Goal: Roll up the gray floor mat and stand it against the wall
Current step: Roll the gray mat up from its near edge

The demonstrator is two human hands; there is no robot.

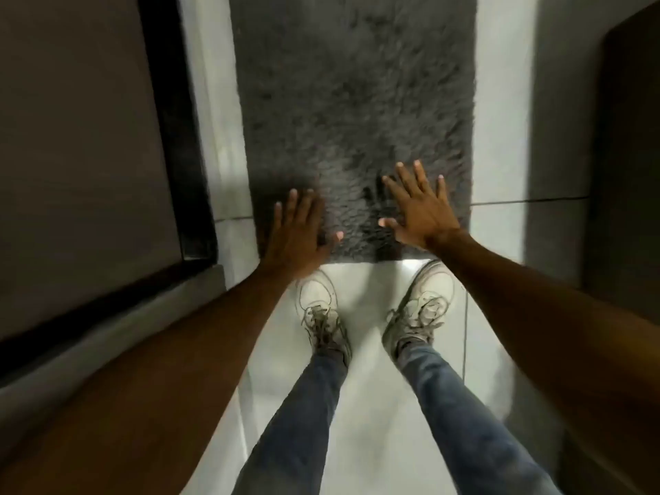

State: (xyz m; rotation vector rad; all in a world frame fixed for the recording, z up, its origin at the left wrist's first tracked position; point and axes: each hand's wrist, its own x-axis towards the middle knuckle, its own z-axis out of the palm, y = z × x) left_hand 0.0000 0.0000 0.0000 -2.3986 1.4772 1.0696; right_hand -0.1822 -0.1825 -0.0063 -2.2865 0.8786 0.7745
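The gray floor mat (353, 101) is shaggy and lies flat on pale floor tiles, running away from me up the middle of the view. Its near edge sits just ahead of my shoes. My left hand (298, 234) hovers over the mat's near left corner, palm down, fingers spread, holding nothing. Over the near right part of the mat my right hand (418, 205) is also spread and empty, casting a shadow on the pile. Whether either palm touches the mat I cannot tell.
My white sneakers (323, 309) stand on the white tile floor (371, 351) right behind the mat's edge. A dark wall or door with a black frame (171, 119) runs along the left. Another dark panel (625, 155) stands on the right.
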